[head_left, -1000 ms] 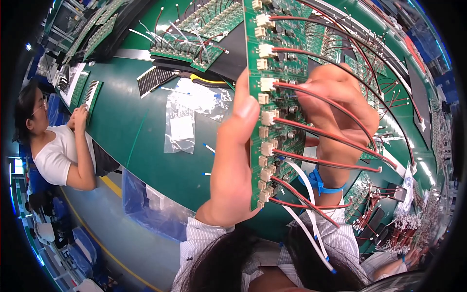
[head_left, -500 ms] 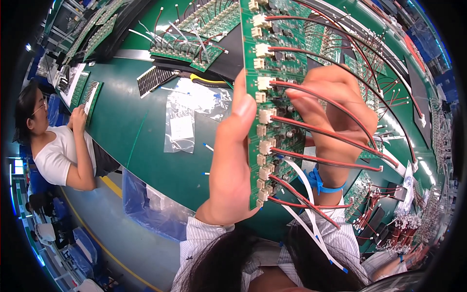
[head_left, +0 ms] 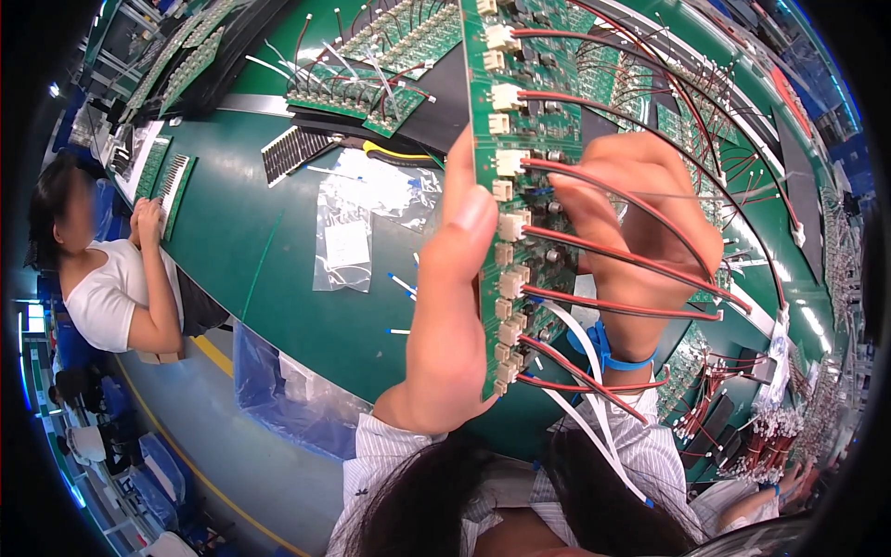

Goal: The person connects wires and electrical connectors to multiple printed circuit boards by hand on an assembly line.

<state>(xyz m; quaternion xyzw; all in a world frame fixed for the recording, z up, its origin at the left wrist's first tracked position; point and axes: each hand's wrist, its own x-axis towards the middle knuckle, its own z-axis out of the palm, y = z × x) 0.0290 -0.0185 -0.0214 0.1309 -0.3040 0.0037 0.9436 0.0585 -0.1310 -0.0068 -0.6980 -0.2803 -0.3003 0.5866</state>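
My left hand (head_left: 452, 288) is closed on the edge of a long green circuit board (head_left: 548, 84), held upright and tilted above the table, thumb beside its row of white connectors (head_left: 511, 226). Red-and-black wires (head_left: 640, 259) run rightward from several connectors. Behind these wires, my right hand (head_left: 645, 209) pinches a thin flat ribbon cable against the board's face; a blue tip (head_left: 538, 191) shows by the fingertips, and a thin strip trails rightward past the knuckles. A blue band circles that wrist. White flat cables (head_left: 589, 418) hang from the board's lower part.
On the green table (head_left: 223, 237) lie clear plastic bags (head_left: 343, 237), yellow-and-black-handled pliers (head_left: 399, 155) and loose flat cables (head_left: 401, 284). Wired boards (head_left: 371, 93) lie at the back, wire bundles (head_left: 770, 436) at right. A co-worker (head_left: 116, 269) handles a board at left.
The board and my left hand have shifted slightly right. My right fingertips stay near the same connector, and a blue tip now shows beside them. The hanging wires and cables have swung a little.
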